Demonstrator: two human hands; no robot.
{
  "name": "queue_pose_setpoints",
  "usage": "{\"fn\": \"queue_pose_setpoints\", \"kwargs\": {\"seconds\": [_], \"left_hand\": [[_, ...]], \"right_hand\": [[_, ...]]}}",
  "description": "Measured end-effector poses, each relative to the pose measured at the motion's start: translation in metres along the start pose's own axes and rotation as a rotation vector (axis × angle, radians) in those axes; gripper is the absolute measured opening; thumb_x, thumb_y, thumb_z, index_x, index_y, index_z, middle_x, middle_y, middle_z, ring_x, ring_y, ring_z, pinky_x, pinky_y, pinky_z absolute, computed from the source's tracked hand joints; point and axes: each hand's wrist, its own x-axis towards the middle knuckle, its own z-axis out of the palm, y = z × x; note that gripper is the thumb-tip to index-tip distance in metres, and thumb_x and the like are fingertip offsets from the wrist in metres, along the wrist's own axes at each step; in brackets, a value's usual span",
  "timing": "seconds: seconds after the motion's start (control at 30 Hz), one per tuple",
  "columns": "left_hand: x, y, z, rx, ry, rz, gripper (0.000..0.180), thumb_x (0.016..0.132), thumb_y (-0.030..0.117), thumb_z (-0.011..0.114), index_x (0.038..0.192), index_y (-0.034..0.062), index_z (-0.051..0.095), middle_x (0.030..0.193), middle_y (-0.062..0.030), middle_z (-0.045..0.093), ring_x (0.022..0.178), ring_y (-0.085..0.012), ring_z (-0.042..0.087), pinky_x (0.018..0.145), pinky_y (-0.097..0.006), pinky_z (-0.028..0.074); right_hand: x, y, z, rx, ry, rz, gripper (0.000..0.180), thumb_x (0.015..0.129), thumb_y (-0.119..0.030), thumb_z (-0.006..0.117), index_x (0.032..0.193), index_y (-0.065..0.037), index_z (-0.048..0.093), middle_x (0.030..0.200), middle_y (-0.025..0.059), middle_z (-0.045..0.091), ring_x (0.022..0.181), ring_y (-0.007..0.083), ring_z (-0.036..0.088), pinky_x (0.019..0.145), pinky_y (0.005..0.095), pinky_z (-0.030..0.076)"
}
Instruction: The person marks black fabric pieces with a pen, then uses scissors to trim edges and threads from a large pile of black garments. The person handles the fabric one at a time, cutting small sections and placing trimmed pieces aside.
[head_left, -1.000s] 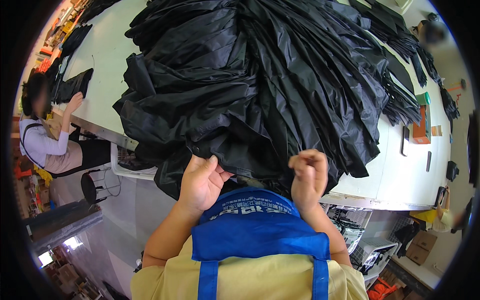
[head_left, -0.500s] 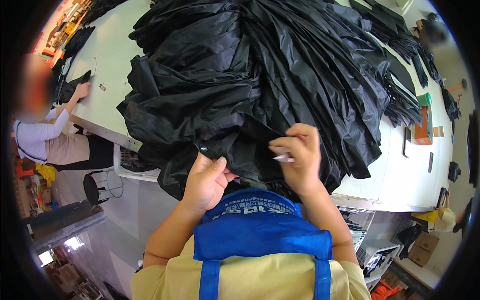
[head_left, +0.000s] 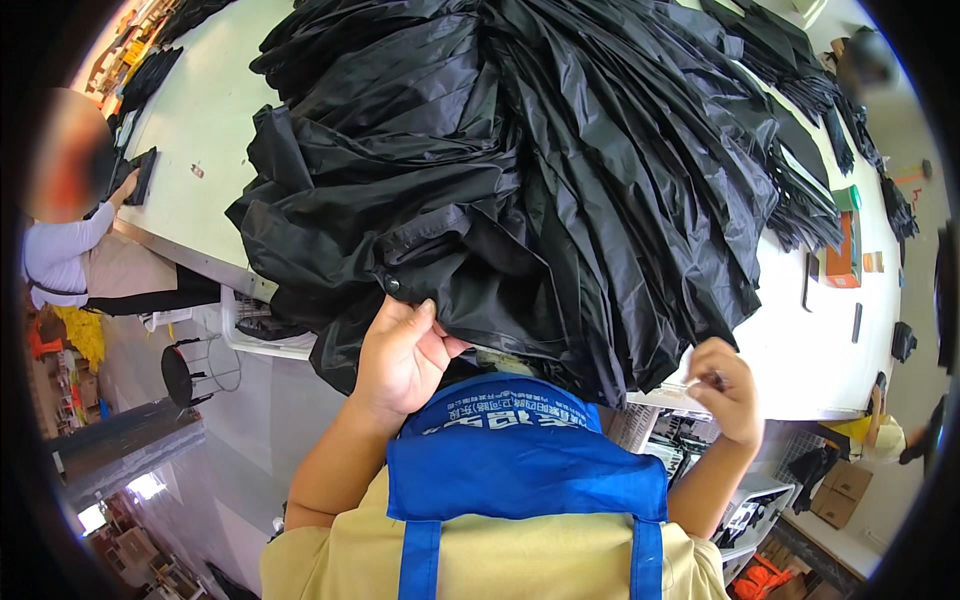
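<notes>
Your left hand (head_left: 400, 355) pinches the black fabric (head_left: 520, 180) hem; your right hand (head_left: 725, 390) grasps something small. Pulling may drag the pile above your grip off the table (head_left: 200, 120).

Heap of glossy black fabric (head_left: 540, 170), creased and folded, piled on white table, hem overhanging near edge

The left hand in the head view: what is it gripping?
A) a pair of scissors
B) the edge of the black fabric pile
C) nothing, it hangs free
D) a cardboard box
B: the left hand pinches the near edge of the black fabric pile, just below a small metal snap on the hem.
</notes>
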Motion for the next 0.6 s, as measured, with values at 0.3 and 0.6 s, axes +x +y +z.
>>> {"fn": "queue_pose_setpoints", "kwargs": {"seconds": [0.3,0.6], "left_hand": [[0.004,-0.006,-0.001,-0.074,-0.012,-0.055,0.042,0.1,0.017,0.032,0.137,-0.0014,0.034,0.135,-0.0213,0.047,0.121,-0.0358,0.051,0.097,-0.051,0.047],[0.001,-0.01,-0.012,-0.128,-0.005,-0.05,0.039,0.097,0.013,0.033,0.132,-0.0031,0.039,0.129,-0.02,0.053,0.116,-0.0347,0.055,0.095,-0.05,0.048]], "right_hand": [[0.052,-0.046,0.108,0.061,-0.026,-0.162,0.022,0.082,-0.011,0.07,0.099,0.0,0.063,0.084,0.0109,0.062,0.075,0.0209,0.064,0.066,0.0286,0.05],[0.051,-0.023,0.131,0.004,0.06,-0.112,0.022,0.082,-0.016,0.072,0.093,0.001,0.062,0.083,0.0114,0.061,0.071,0.02,0.064,0.063,0.0279,0.052]]}}
